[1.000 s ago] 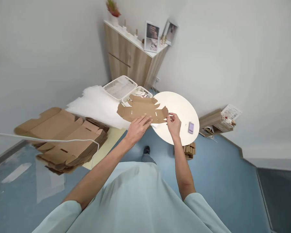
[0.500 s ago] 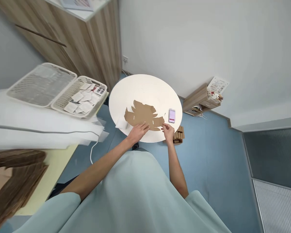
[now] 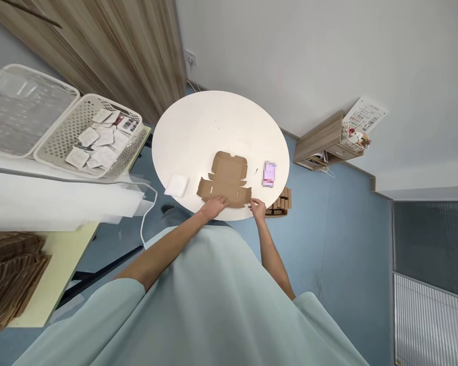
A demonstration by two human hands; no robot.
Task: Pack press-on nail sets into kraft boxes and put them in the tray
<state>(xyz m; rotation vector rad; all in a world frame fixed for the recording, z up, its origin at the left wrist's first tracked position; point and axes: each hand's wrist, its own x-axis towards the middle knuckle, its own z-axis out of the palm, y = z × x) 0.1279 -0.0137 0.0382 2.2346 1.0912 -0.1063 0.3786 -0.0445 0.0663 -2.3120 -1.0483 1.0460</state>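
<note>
A flat brown cardboard box blank (image 3: 229, 175) with slots and side flaps lies unfolded near the front edge of the round white table (image 3: 191, 127). My left hand (image 3: 214, 207) is at its near edge, fingers bent over the front flap, thumb hidden. At the right side flap's near corner, my right hand (image 3: 258, 208) has finger and thumb pinched together on the cardboard's edge. Left of the blank rests a small white pad-like packet (image 3: 177, 186). To the right lies a phone (image 3: 269, 174) with a blurred screen.
Left, a white basket (image 3: 49, 155) of small white packets stands beside another basket (image 3: 13, 71) of clear plastic pieces, above white sheets (image 3: 53, 201). Stacked brown cardboard (image 3: 13, 274) lies below. A box of small cartons (image 3: 284, 203) sits beyond the table's right edge; a wooden shelf (image 3: 320, 137) stands by the wall.
The box blank has turned squarer to me and lies flatter. Both hands have come to its near edge, my left one sliding from its surface. The camera view has shifted.
</note>
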